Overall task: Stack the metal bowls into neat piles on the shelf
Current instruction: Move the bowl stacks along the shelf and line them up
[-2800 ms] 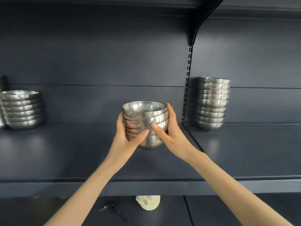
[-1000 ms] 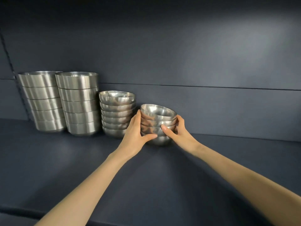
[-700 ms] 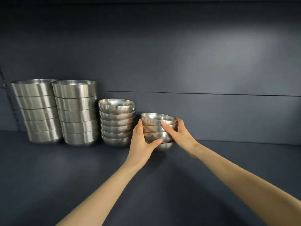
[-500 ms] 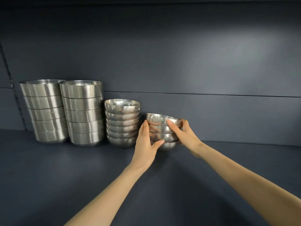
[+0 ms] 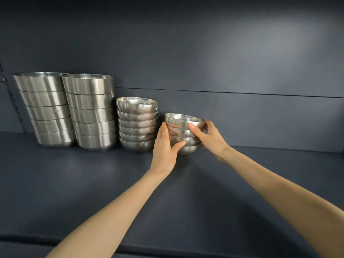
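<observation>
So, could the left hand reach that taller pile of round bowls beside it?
Probably yes: the taller pile stands just left of the left hand, nothing between, though that hand holds the short stack.

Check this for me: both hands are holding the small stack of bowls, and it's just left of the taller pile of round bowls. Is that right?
Not quite. The head view shows the left hand and the right hand both holding the small stack of bowls, but it is just right of the taller pile of round bowls, not left.
</observation>
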A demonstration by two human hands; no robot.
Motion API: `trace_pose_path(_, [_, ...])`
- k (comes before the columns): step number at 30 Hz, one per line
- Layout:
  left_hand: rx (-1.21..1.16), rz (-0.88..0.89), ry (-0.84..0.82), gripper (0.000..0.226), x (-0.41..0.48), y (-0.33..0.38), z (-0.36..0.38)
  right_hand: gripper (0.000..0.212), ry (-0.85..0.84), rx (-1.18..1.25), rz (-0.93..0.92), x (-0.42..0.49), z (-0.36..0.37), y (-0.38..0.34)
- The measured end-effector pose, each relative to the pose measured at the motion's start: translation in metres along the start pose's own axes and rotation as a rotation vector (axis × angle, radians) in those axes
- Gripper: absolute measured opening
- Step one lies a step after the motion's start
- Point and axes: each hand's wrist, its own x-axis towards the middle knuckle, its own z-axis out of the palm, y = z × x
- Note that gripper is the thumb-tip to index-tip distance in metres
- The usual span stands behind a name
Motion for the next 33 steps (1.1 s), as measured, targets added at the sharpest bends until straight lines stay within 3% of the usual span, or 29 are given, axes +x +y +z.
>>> trace_pose_path(5, [0.015, 0.027, 0.014, 0.050, -0.001, 0.000, -0.002, 0.064, 0.020, 0.014, -0.012, -0.003, 0.006, 0.001])
trace_pose_path(9, [0.028, 0.017, 0.024, 0.071, -0.003, 0.002, -0.003, 0.069, 0.020, 0.055, -0.017, -0.004, 0.010, 0.003])
trace_pose_path(13, [0.008, -0.001, 0.046, 0.069, -0.007, 0.006, -0.006, 0.073, 0.013, 0.081, -0.023, -0.004, 0.014, 0.003])
trace_pose_path(20, [-0.008, -0.057, 0.074, 0.067, -0.012, 0.014, -0.011, 0.109, 0.031, 0.079, -0.006, -0.005, 0.025, 0.001])
trace_pose_path(26, [0.007, -0.044, 0.065, 0.063, -0.016, 0.020, -0.016, 0.083, 0.038, 0.067, -0.027, -0.007, 0.029, 0.000])
trace_pose_path(30, [0.109, -0.034, -0.083, 0.066, -0.016, 0.020, -0.026, 0.057, -0.029, 0.003, -0.037, -0.012, 0.022, -0.012])
trace_pose_path(31, [0.154, -0.020, -0.143, 0.066, -0.015, 0.020, -0.032, 0.055, -0.055, -0.052, -0.037, -0.014, 0.018, -0.017])
trace_pose_path(33, [0.308, 0.039, -0.266, 0.065, -0.017, 0.018, -0.047, 0.073, -0.123, -0.243, -0.017, -0.019, 0.005, -0.024])
